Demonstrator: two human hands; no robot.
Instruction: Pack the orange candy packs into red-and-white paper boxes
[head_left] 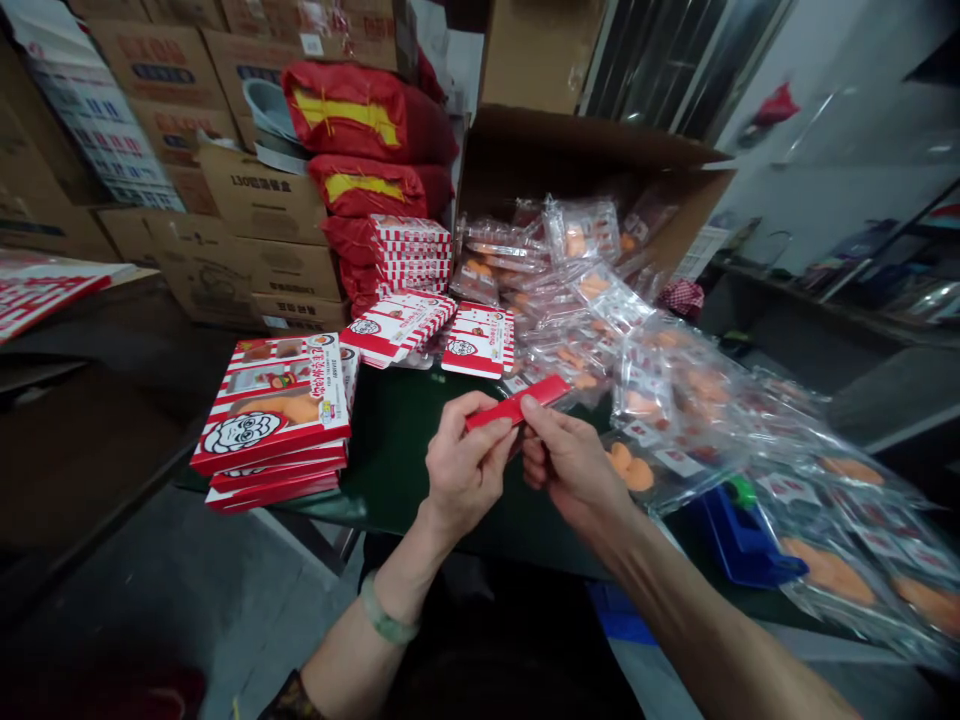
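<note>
I have a red strip (504, 409) at the centre of the frame, flat, narrow and straight-edged, plain red on the face turned up to me, and tilted so that its right end sits higher than its left. I cannot tell whether it is the edge of a folded carton. My left hand (465, 460) pinches its left end between thumb and curled fingers; my right hand (574, 460) pinches it further right, thumb laid on top and fingers bent beneath. A pale green bangle (386, 615) circles my left wrist. Below lies the dark green table (390, 430). Just above the strip, striped red-and-white cartons (480, 340) lie near the middle; at the left of the frame stands a stack of printed boxes (274, 405), a bearded face drawn on the top one. Clear bags (645, 385) holding orange pieces spread across the right, around a blue tape dispenser (739, 545) at lower right. Red sacks (367, 115) and brown boxes (262, 190) are piled up at upper left.
</note>
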